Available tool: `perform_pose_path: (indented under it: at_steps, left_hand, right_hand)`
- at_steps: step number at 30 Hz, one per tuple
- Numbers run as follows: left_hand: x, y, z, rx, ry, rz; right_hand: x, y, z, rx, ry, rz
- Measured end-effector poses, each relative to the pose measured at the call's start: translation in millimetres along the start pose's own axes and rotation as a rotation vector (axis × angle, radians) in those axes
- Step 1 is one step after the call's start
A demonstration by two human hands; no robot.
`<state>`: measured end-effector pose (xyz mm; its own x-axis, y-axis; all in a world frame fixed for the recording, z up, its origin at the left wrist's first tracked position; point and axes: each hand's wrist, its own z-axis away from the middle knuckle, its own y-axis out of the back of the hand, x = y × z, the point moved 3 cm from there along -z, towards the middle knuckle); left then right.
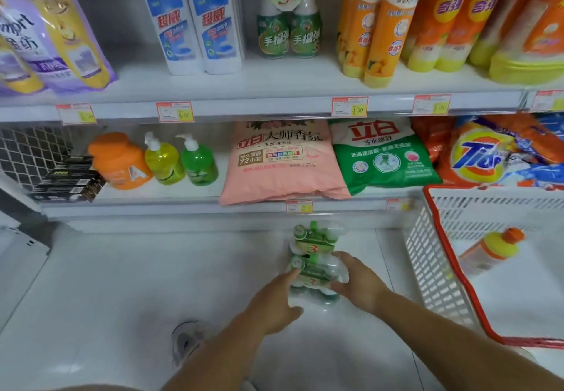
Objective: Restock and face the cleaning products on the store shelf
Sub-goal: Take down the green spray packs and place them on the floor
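Two shrink-wrapped packs of green bottles stand on the white floor in front of the shelf. Both hands are on the nearer pack (pixel 316 277): my left hand (pixel 274 302) grips its left side and my right hand (pixel 357 280) its right side. The farther pack (pixel 311 236) stands just behind it, untouched. A matching green pack (pixel 288 27) stands on the upper shelf (pixel 274 106), between white-and-blue bottles (pixel 195 30) and orange-and-yellow bottles (pixel 375 30).
A white basket with a red rim (pixel 442 268) sits on the floor at the right, an orange-and-yellow bottle (pixel 488 251) lying in it. The lower shelf holds pump bottles (pixel 180 161), a pink bag (pixel 280 164), a green bag (pixel 384 158) and Tide bags (pixel 488 155). My shoe (pixel 186 341) is below left.
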<state>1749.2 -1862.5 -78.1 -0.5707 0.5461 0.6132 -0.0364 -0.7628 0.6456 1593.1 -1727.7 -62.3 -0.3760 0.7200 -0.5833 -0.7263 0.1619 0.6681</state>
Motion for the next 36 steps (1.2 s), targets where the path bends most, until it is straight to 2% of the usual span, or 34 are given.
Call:
perform_pose_path:
  at_steps: [3, 7, 14, 17, 22, 26, 31, 36]
  left_hand:
    - [0.1, 4.4, -0.6, 0.020, -0.007, 0.037]
    - [10.6, 28.4, 6.7, 0.093, -0.040, 0.188]
    - [42.9, 69.2, 12.2, -0.019, -0.139, 0.410]
    - [64.1, 89.8, 9.4, -0.029, -0.156, 0.489]
    - [109.3, 162.2, 12.9, 0.175, -0.271, 0.537]
    - [141.3, 230.6, 15.7, 0.270, -0.370, 0.484]
    - [167.3, 303.1, 7.7, 0.409, -0.490, 0.360]
    - [151.3, 344.0, -32.5, 0.598, -0.477, 0.395]
  right_hand:
    - [-5.7, -4.1, -4.5, 0.145, -0.024, -0.142]
    - [-19.0, 9.0, -0.1, 0.150, 0.012, -0.220]
    - [-85.4, 131.2, 51.4, 0.091, 0.270, -0.268]
    - [-123.8, 176.5, 74.7, 0.149, 0.380, -0.354]
    - [-157.0, 221.0, 82.4, 0.330, 0.501, -0.589]
    - [-164.3, 208.8, 69.4, 0.219, 0.520, -0.452]
    - [-208.8, 229.2, 40.0, 0.415, 0.643, -0.427]
    - [-259.3, 257.2, -5.6, 0.455, 0.765, -0.304]
